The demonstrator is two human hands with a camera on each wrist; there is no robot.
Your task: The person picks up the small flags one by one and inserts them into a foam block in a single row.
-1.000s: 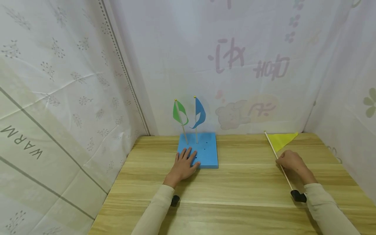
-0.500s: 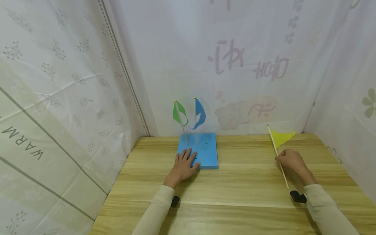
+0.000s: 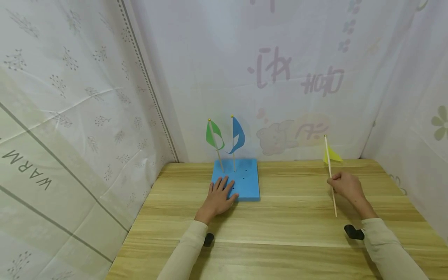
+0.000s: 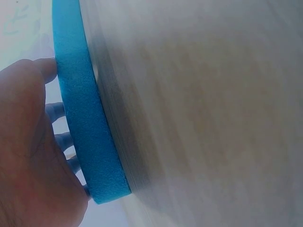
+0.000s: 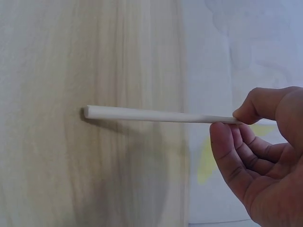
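My left hand (image 3: 216,201) rests on the front left part of a blue foam board (image 3: 249,188), its fingers spread over the top. The board's thick edge (image 4: 87,118) shows in the left wrist view. A green flag (image 3: 210,138) and a blue flag (image 3: 239,134) stand in the board; the green one leans left. To the right, my right hand (image 3: 347,188) pinches the wooden stick of a yellow flag (image 3: 334,154) between thumb and fingers. The stick's bare lower end (image 5: 102,112) points down toward the table in the right wrist view.
Several small dark holes dot the board's top. The wooden table (image 3: 280,225) reaches back to a pale printed curtain (image 3: 297,58), which also hangs at both sides. Black wrist devices (image 3: 354,232) sit below both hands.
My right hand has raised the yellow flag from a slanted lie into a more upright stance, its lower end coming away from the wrist. The left hand stays on the board.
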